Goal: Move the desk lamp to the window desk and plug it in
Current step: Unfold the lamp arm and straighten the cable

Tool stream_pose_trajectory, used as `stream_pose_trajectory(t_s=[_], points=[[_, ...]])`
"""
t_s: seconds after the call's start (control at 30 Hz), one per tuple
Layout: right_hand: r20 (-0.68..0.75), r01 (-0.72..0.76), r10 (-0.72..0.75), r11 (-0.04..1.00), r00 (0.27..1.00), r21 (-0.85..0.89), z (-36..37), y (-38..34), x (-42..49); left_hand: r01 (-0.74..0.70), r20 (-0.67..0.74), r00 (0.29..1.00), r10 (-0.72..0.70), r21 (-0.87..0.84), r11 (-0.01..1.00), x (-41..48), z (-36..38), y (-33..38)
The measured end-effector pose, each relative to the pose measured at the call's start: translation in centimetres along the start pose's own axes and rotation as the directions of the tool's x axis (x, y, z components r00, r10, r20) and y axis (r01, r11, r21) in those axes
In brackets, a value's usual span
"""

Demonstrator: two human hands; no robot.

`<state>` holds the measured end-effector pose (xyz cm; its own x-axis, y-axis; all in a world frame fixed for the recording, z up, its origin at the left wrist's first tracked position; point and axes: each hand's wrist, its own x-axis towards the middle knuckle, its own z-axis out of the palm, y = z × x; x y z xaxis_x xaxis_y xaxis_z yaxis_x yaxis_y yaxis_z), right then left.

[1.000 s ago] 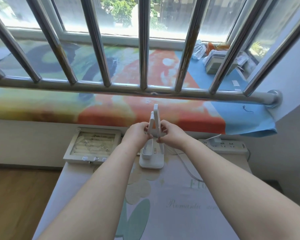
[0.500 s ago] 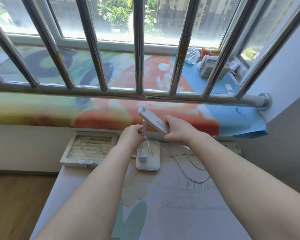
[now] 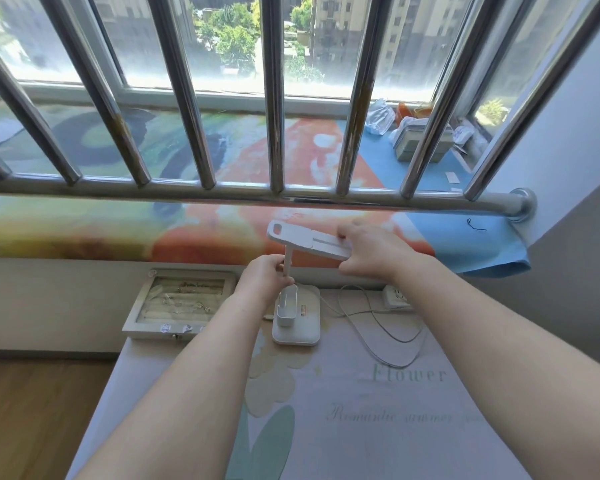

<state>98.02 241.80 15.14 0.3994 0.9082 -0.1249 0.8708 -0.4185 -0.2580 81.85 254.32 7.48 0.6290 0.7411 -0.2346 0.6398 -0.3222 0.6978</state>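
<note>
A small white desk lamp stands on the desk (image 3: 378, 427) below the window, its flat base (image 3: 300, 327) carrying a small white cup. My left hand (image 3: 265, 280) grips the thin upright stem just above the base. My right hand (image 3: 374, 251) holds the right end of the flat lamp head (image 3: 302, 239), which lies nearly level and points left. The lamp's white cord (image 3: 385, 337) loops over the desk to a white power strip (image 3: 394, 294) at the back right, partly hidden behind my right forearm.
A glass-lidded jewellery box (image 3: 182, 303) sits left of the lamp at the desk's back edge. A steel window guard rail (image 3: 222, 190) runs just above the lamp head. Boxes and bags (image 3: 420, 140) lie on the colourful sill. Wooden floor (image 3: 32, 410) shows at left.
The lamp head has swung from folded upright down to nearly level, my right hand moving with it to the right. My left hand slid down onto the stem. The view tilted up.
</note>
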Motion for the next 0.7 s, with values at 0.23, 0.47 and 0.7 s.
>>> stream_pose_trajectory(t_s=[0.23,0.47,0.7], points=[[-0.064,-0.002,0.001,1.000,0.998,-0.010,-1.3,-0.6,-0.3,-0.007,-0.019,1.000,0.007,0.020,1.000,0.0,-0.2,0.0],[-0.224,0.018,-0.038,0.996,0.974,-0.091,-1.9,-1.3,-1.2,0.002,-0.022,1.000,-0.001,0.036,0.999,-0.1,-0.2,0.2],[-0.255,-0.022,0.012,0.999,0.967,-0.038,-1.6,-1.4,-1.9,0.002,-0.044,0.999,0.000,0.045,0.999,-0.3,0.1,0.6]])
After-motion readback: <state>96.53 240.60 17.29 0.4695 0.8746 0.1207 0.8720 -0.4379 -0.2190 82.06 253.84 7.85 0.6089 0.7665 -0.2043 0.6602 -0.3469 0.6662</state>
